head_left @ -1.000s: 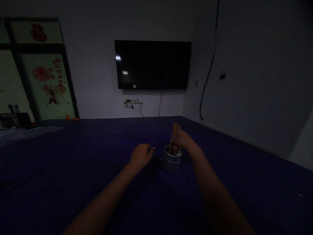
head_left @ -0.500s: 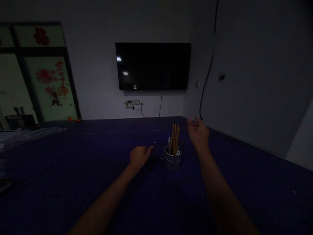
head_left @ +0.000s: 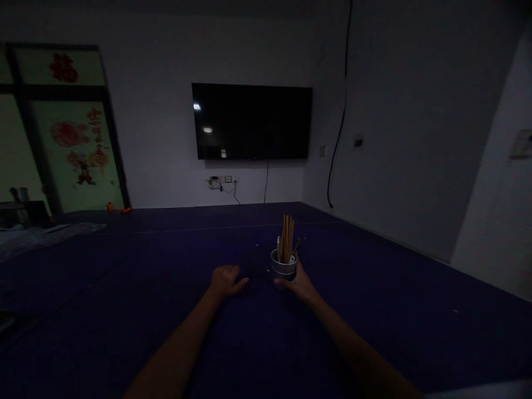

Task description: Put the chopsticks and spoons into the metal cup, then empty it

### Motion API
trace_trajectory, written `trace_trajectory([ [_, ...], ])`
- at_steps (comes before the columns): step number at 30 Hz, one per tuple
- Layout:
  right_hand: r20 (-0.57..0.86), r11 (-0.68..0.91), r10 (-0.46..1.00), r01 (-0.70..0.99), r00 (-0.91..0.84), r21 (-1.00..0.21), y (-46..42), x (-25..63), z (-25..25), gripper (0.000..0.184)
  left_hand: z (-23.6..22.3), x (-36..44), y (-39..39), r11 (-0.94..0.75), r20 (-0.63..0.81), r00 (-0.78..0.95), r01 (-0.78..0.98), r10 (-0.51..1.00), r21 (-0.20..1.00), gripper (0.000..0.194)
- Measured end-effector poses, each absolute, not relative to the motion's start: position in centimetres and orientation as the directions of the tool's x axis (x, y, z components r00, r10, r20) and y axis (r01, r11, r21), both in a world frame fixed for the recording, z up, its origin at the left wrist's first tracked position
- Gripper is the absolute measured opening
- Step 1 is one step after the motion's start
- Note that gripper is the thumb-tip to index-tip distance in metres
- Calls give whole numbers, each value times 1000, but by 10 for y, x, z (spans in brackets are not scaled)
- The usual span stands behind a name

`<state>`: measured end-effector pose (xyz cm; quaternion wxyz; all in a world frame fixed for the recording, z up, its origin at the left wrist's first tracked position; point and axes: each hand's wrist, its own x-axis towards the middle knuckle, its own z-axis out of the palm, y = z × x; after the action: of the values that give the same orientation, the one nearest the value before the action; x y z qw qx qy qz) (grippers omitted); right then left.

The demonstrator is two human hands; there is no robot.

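Observation:
A grey round utensil holder (head_left: 280,274) stands upright on the dark blue tabletop (head_left: 249,343). Several wooden chopsticks (head_left: 286,238) rise out of it, along with what look like spoon handles (head_left: 279,246). My right hand (head_left: 300,284) is wrapped round the holder's right side, its thumb across the front; the fingertips behind are hidden. To the left of the holder, my left hand (head_left: 226,280) rests on the tabletop, thumb stretched out toward the holder and nothing in its grasp. Its other fingers are partly hidden, bent downward.
Crumpled clear plastic (head_left: 62,235) lies at the far left, near a dark box (head_left: 31,213) and small orange objects (head_left: 124,210). A dark tablet-like edge (head_left: 8,320) shows at left. A television (head_left: 253,122) hangs on the wall, and a black cable (head_left: 338,138) runs down the right wall.
My right hand has come down from the holder's far right and closed round its side. My left hand stays on the tabletop. The whole view has shifted slightly.

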<state>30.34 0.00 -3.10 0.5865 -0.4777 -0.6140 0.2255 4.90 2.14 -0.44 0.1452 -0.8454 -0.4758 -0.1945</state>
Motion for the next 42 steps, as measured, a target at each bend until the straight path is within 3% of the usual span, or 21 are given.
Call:
trace_trajectory([
  [5,517,445,839,336,168,-830,5,303,-26,85,-10,46,25,-465,456,429,884,780,-37,50],
  [14,602,306,685,588,410,-749,17,356,-10,77,-8,45,28,-327,467,272,944,841,38,56],
  [25,557,164,621,603,552,-781,16,403,-19,83,-4,48,32,-320,369,271,944,889,78,62],
  [36,555,180,636,596,535,-782,18,403,-20,92,-2,51,35,-304,318,267,950,910,74,68],
  [42,500,110,661,587,560,-802,18,409,-23,125,-2,52,35,-306,317,279,951,907,39,70],
])
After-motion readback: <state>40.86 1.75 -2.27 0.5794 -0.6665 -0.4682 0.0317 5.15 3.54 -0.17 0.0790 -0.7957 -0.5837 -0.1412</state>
